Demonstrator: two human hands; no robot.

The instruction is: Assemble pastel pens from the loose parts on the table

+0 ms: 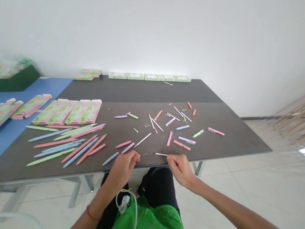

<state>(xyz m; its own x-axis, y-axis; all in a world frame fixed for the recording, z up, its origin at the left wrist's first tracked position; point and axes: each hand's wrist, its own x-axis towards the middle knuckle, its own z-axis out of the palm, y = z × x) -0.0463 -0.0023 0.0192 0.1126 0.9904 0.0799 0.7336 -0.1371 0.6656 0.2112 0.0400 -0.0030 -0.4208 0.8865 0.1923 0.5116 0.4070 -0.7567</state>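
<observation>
My right hand [179, 168] is closed at the table's front edge, pinching the end of a white pen refill [160, 154] whose tip points left. Across from it, my left hand [125, 167] has its fingers curled together, and I cannot make out anything in them. A tiny spring [145, 154] seems to lie between the two hands. Close to my left hand are a blue pen barrel part [110, 158], a purple one [128, 148] and a pink one [123, 144]. Another white refill [143, 140] rests just beyond, slanting up to the right.
Loose pen parts, such as a pink barrel [182, 145], are scattered over the dark table [231, 141]. Several whole pens [80, 152] lie at left beside flat cartons [83, 112]. Green boxes [152, 77] line the wall. A dark green bin [8, 83] stands far left.
</observation>
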